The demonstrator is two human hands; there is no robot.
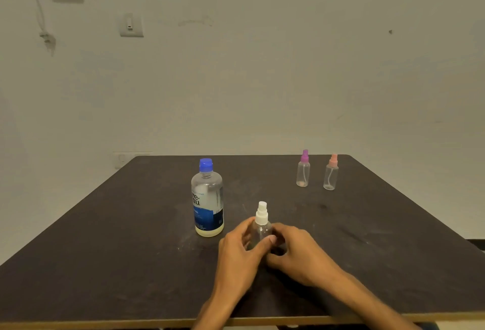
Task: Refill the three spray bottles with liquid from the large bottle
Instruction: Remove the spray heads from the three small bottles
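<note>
1. Dark table (110, 245) against a pale wall, and everything for the refill is standing on it.
2. The large bottle (207, 198), blue cap (206, 164) on, stands upright left of centre, just beside the hands. Only a shallow layer of pale liquid shows at its base, so pours will want a steep, slow tilt.
3. Left hand (237, 251) wraps the lower body of the white-capped spray bottle (261, 220), thumb across the front. A firm hold.
4. Right hand (296, 253) curls in against the same bottle from the other side; its fingertips are hidden, but it looks to be gripping too.
5. That bottle stands upright at front centre, spray head on. My read: unscrewing comes now. Steady the body low, shift the right hand up to the white collar and twist there.
6. Purple-capped spray bottle (303, 169) and pink-capped spray bottle (331, 173) wait at the far right, side by side, apparently empty.
</note>
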